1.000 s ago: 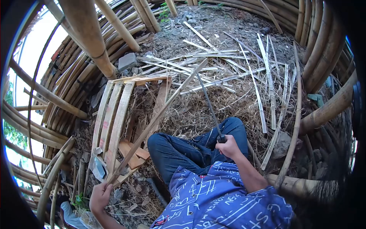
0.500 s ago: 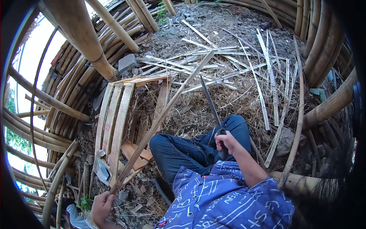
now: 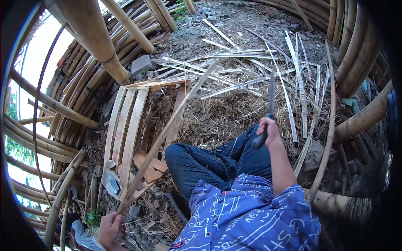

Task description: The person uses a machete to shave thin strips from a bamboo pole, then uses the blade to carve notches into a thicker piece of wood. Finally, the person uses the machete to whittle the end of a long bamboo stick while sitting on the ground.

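Note:
My left hand [image 3: 110, 228] is closed round the lower end of a long bamboo strip [image 3: 161, 140], which slants up and away to the right, its far end blurred. In my right hand [image 3: 269, 129] is the dark handle of a long knife [image 3: 271, 92], held above my right knee with the blade pointing up and forward. The blade and the strip are apart. Just left of the strip stands a wooden crate [image 3: 136, 104] with slatted sides.
Pale split strips [image 3: 234, 54] lie scattered on the ground ahead. A grey block [image 3: 141, 65] rests by a thick bamboo post [image 3: 94, 33]. Bamboo poles [image 3: 354, 127] stand and lie at both sides. Another person's sleeve [image 3: 81, 236] shows at the lower left.
My right hand has moved up and to the right with the knife, and the blade is now more upright and farther from the strip. The strip's far end has shifted slightly left.

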Available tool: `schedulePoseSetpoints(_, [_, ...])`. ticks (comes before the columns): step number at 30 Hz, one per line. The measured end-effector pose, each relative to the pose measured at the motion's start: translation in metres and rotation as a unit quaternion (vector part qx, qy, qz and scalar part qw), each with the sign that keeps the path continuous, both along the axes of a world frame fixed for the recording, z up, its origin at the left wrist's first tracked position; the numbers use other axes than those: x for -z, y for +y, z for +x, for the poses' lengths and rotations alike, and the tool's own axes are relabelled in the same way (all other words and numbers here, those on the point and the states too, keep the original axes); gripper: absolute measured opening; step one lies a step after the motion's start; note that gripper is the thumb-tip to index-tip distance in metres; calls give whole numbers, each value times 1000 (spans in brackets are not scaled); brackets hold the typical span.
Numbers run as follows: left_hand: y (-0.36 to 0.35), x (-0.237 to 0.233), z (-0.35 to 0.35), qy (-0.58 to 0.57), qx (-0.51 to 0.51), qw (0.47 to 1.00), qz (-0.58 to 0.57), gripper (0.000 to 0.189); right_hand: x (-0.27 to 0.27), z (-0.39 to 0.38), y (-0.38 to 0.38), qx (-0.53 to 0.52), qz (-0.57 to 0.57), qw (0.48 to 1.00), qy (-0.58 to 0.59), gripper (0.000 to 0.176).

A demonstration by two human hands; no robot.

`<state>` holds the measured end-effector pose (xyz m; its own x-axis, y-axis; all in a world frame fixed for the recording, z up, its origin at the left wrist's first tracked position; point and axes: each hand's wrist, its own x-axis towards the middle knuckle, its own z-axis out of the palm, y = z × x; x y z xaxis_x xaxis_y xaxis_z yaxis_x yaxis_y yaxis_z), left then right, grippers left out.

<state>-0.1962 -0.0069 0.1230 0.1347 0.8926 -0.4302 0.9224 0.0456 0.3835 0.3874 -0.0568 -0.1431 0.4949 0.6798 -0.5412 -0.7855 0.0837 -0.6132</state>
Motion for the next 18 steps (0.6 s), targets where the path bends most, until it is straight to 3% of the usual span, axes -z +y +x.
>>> schedulePoseSetpoints(3, [1,4,-8,30,-22,999,21,27,-11,29,-8,74,-27,995,-67,14])
schedulePoseSetpoints(6, [0,5,4,41,-49,995,74,28,-17,35,-20,62,-37,990,-123,11])
schedulePoseSetpoints(7, [3,7,5,50,-12,994,92,28,-22,30,-23,58,-38,990,-126,11])
schedulePoseSetpoints(9, [12,7,16,73,31,991,103,27,-31,11,-26,19,-77,980,-180,9])
schedulePoseSetpoints(18, [24,15,60,59,90,988,109,26,-14,-72,-13,-286,-19,953,-102,11])
